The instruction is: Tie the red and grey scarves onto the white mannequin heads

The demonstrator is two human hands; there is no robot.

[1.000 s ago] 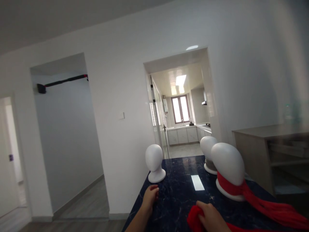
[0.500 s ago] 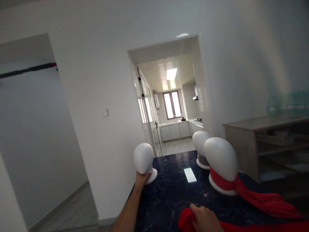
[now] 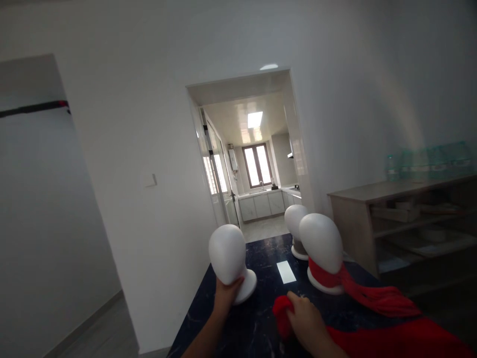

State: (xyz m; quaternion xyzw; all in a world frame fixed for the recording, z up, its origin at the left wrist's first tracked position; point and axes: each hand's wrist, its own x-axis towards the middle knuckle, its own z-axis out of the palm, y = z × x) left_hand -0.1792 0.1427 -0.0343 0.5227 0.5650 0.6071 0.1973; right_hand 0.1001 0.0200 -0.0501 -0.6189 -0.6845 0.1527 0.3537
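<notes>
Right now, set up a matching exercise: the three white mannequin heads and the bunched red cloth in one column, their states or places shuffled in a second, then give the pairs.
Things:
1. nearest mannequin head
2. middle mannequin head
3. far mannequin head
4. bunched red cloth

States:
A. bare, partly hidden behind another head
B. gripped at the neck by the left hand
C. held on the dark table under the right hand
D. red scarf wrapped around its neck

Pairs: 1-B, 2-D, 3-A, 4-C
</notes>
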